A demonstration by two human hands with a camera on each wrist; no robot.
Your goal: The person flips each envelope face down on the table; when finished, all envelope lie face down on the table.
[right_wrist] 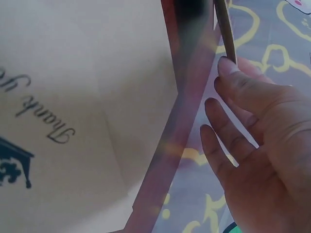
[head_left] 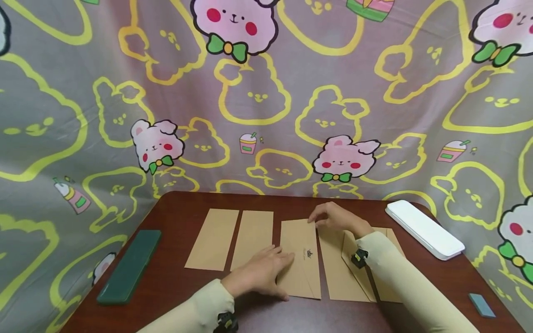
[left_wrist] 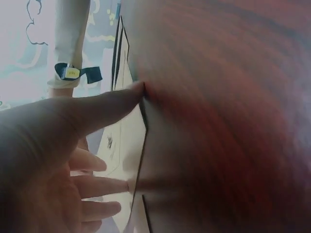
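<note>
A brown paper envelope [head_left: 306, 273] with a small dark crown print lies at the middle of the row, slightly askew. My left hand [head_left: 262, 273] rests at its left side, fingers extended over the paper and thumb by the lower edge; the left wrist view shows these spread fingers [left_wrist: 99, 185]. At the envelope's top right corner, my right hand [head_left: 339, 218] pinches the edge between thumb and fingers. In the right wrist view, that paper edge [right_wrist: 224, 29] appears thin and side-on, near another envelope [right_wrist: 97, 63] printed "Thank you".
Two plain brown envelopes [head_left: 214, 238] lie to the left, and more envelopes [head_left: 333, 273] lie to the right, partly under my right arm. A green case [head_left: 129, 268] is at the table's left edge, a white case [head_left: 424, 229] at the right, with a small blue-grey block [head_left: 481, 305] nearer.
</note>
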